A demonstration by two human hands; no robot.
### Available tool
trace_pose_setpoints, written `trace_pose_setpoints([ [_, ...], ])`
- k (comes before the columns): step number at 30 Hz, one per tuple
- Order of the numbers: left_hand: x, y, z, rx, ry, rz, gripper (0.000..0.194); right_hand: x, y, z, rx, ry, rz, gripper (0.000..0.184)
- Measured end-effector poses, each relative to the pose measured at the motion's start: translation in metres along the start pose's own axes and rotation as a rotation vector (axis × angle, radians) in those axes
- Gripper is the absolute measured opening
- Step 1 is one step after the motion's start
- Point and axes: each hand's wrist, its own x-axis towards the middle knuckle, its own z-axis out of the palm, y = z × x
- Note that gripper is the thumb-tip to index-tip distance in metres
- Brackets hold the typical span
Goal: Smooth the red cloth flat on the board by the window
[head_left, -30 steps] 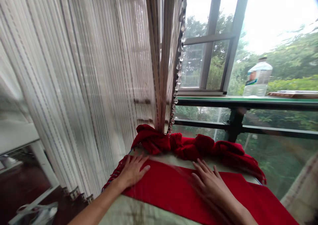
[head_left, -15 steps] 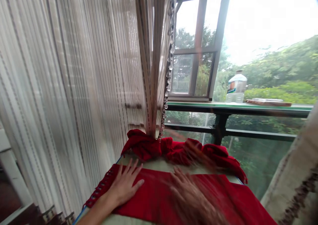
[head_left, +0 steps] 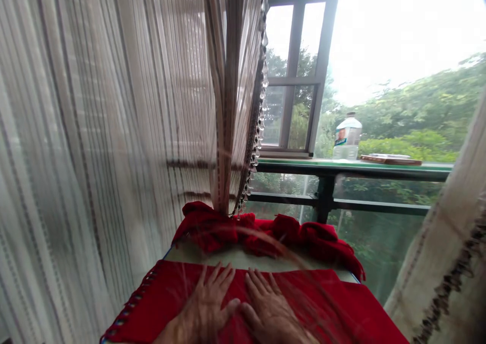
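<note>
My left hand (head_left: 212, 301) lies flat on a red cloth (head_left: 322, 298), fingers stretched toward its far edge. Beside it, my right hand (head_left: 268, 303) also rests open on the cloth, and the two thumbs nearly meet. Smooth and spread out, the cloth has a fringed left edge. It covers part of a pale board (head_left: 228, 259) with a blue rim. Along the board's far end lies a bunched red cloth (head_left: 288, 230); whether both cloths are one piece I cannot tell.
A sheer striped curtain (head_left: 114, 131) with a bead trim hangs at the left, its end touching the bunched cloth. Behind the board runs a dark railing (head_left: 324, 197). A plastic bottle (head_left: 347, 137) and a flat brown item (head_left: 391, 159) stand on the ledge. Another curtain (head_left: 433, 247) hangs at right.
My left hand has slid right toward the middle of the cloth, and my right hand has moved slightly left, so they are now close together. The view has shifted a little.
</note>
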Motion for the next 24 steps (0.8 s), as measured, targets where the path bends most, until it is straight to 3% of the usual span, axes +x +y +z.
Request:
trace_pose_setpoints([
  [4, -0.002, 0.002, 0.007, -0.019, -0.011, -0.002, 0.069, 0.001, 0.002, 0.002, -0.005, 0.056, 0.014, 0.077],
  [8, -0.002, 0.004, 0.001, -0.034, -0.046, -0.007, 0.072, 0.006, 0.010, 0.011, -0.048, 0.104, 0.015, 0.075],
  [11, 0.009, 0.011, -0.009, -0.030, -0.069, -0.014, 0.069, 0.010, 0.016, 0.018, -0.039, 0.079, -0.011, 0.071],
  [14, 0.031, 0.026, -0.013, -0.023, -0.045, 0.024, 0.064, 0.018, 0.031, 0.023, -0.089, 0.162, -0.014, 0.069],
  [18, 0.060, 0.040, 0.003, -0.019, -0.034, 0.119, 0.064, 0.034, 0.074, 0.026, -0.202, 0.354, -0.011, 0.070],
  [21, 0.068, 0.035, 0.021, -0.015, -0.065, 0.174, 0.067, 0.042, 0.104, 0.034, -0.257, 0.431, -0.072, 0.067],
  [24, 0.068, 0.026, 0.032, 0.008, -0.007, 0.213, 0.073, 0.046, 0.118, 0.053, -0.336, 0.567, -0.096, 0.065],
])
